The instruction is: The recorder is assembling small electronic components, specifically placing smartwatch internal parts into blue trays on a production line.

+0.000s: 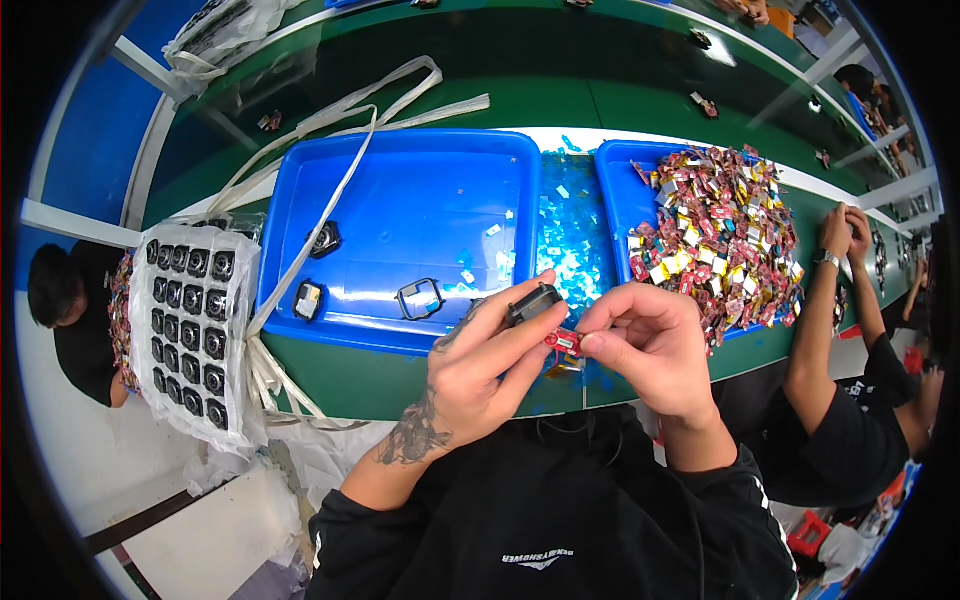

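My left hand [480, 365] is closed around a small black watch-like housing [533, 304], held above the near edge of the table. A small red circuit piece [563, 342] sticks out just below the housing, by my left fingertips. With thumb and forefinger, my right hand [650, 345] pinches the right end of that red piece. Whether the piece is joined to the housing is hidden by my fingers. In the blue tray [400, 150] beyond my left hand lie a square black frame [420, 299] and two black housings [309, 300].
A second blue tray [618, 165] at the right carries a heap of red circuit pieces [715, 235]. Blue film scraps [568, 235] cover the gap between trays. A molded tray of black housings [190, 320] stands left, near white straps [345, 195]. A co-worker's hands [846, 232] are at right.
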A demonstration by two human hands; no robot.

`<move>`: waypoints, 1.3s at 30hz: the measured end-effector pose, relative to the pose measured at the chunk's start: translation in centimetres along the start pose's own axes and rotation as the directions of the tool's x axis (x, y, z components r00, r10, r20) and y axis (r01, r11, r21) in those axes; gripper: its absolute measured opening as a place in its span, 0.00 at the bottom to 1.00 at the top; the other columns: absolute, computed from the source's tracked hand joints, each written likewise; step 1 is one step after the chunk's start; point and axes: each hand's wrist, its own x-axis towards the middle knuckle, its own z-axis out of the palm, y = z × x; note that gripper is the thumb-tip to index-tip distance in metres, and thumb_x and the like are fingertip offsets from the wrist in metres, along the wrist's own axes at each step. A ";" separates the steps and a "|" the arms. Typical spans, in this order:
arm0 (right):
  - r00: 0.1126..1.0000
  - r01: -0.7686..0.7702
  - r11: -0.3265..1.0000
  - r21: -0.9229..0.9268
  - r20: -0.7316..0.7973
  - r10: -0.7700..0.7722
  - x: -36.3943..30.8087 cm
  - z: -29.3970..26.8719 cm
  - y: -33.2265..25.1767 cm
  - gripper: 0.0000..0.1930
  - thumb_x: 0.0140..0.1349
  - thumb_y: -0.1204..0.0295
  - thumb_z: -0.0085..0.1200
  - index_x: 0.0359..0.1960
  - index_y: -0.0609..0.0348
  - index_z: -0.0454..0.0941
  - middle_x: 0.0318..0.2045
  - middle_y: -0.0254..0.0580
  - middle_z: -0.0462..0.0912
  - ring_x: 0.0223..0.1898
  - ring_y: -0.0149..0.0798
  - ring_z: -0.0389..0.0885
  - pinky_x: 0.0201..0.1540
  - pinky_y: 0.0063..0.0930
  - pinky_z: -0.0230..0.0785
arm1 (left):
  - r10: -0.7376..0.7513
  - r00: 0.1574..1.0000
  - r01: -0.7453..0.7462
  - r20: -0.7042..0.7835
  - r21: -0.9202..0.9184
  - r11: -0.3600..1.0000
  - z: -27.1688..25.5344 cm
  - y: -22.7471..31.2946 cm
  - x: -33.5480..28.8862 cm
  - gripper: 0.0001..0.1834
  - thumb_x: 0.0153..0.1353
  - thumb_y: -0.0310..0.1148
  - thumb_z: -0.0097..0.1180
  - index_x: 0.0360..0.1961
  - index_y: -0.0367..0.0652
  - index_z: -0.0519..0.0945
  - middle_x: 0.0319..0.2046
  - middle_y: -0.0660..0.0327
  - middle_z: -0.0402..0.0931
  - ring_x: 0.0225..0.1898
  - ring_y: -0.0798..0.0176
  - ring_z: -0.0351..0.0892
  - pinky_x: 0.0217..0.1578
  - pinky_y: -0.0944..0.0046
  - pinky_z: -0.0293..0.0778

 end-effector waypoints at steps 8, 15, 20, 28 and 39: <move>0.997 0.024 0.957 -0.289 0.078 -0.001 0.0 0.1 -0.2 0.06 0.65 0.75 0.56 0.36 0.65 0.74 0.32 0.34 0.76 0.35 0.24 0.74 0.36 0.22 0.72 | -0.078 0.994 0.082 0.071 -0.053 0.995 -0.5 0.1 -1.2 0.15 0.52 0.19 0.66 0.42 0.40 0.86 0.48 0.51 0.80 0.41 0.58 0.83 0.36 0.66 0.78; 0.999 -0.028 0.968 -0.250 0.022 0.035 -0.6 -0.3 1.2 0.06 0.66 0.73 0.55 0.37 0.64 0.74 0.34 0.33 0.75 0.35 0.25 0.75 0.35 0.21 0.70 | -0.306 0.938 0.333 0.163 -0.180 0.926 -0.2 -0.8 -1.7 0.10 0.55 0.24 0.64 0.40 0.40 0.86 0.30 0.58 0.79 0.26 0.68 0.78 0.26 0.73 0.71; 0.991 0.047 0.952 -0.304 -0.108 -0.084 -0.9 0.6 1.3 0.11 0.58 0.82 0.61 0.41 0.64 0.74 0.34 0.36 0.78 0.36 0.25 0.78 0.36 0.20 0.74 | -0.479 0.829 0.558 0.289 -0.394 0.730 0.1 -0.2 -1.3 0.10 0.59 0.24 0.63 0.42 0.34 0.85 0.37 0.58 0.80 0.34 0.72 0.79 0.33 0.73 0.76; 0.942 0.167 0.888 -0.428 -0.195 -0.271 -0.8 1.6 3.3 0.11 0.58 0.84 0.60 0.40 0.64 0.71 0.31 0.35 0.77 0.31 0.23 0.75 0.35 0.17 0.70 | -0.424 0.880 0.437 0.215 -0.716 0.544 1.4 -0.8 -2.4 0.20 0.64 0.16 0.53 0.58 0.29 0.73 0.55 0.52 0.75 0.53 0.64 0.77 0.54 0.68 0.74; 0.923 0.184 0.826 -0.533 -0.196 -0.331 -0.8 1.6 3.5 0.13 0.55 0.82 0.64 0.37 0.62 0.71 0.25 0.33 0.76 0.24 0.24 0.71 0.29 0.18 0.66 | -0.427 0.881 0.449 0.205 -0.645 0.618 1.8 0.1 -2.2 0.26 0.65 0.16 0.49 0.65 0.33 0.67 0.60 0.51 0.70 0.59 0.63 0.73 0.59 0.66 0.70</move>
